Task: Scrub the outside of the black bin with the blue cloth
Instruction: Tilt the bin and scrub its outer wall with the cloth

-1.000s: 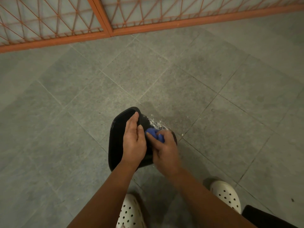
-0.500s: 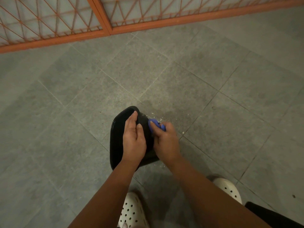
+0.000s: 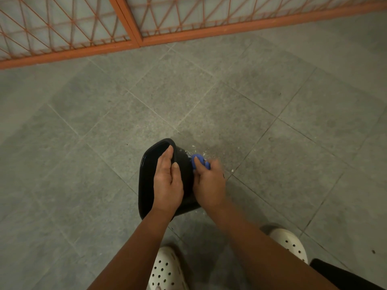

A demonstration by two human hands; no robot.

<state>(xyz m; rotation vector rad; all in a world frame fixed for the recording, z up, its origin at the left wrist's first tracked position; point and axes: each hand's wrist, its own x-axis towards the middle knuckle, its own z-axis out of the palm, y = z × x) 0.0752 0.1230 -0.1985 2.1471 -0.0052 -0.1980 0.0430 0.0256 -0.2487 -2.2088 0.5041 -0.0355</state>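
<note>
The black bin (image 3: 146, 181) lies tipped on the grey tiled floor, its open mouth facing left. My left hand (image 3: 168, 181) grips its upper rim, fingers curled over the edge into the mouth. My right hand (image 3: 209, 183) presses a small bunched blue cloth (image 3: 199, 161) against the bin's far right outer wall. Only a little of the cloth shows past my fingers. White specks and wet streaks mark the bin wall next to the cloth.
An orange metal lattice gate (image 3: 134, 28) runs along the back. White crumbs (image 3: 232, 170) are scattered on the tiles right of the bin. My two white perforated clogs (image 3: 167, 268) (image 3: 291, 245) stand just below the bin.
My right hand with the cloth has slid away from me along the bin's right wall, toward its far end. The left hand has kept its hold on the rim.
</note>
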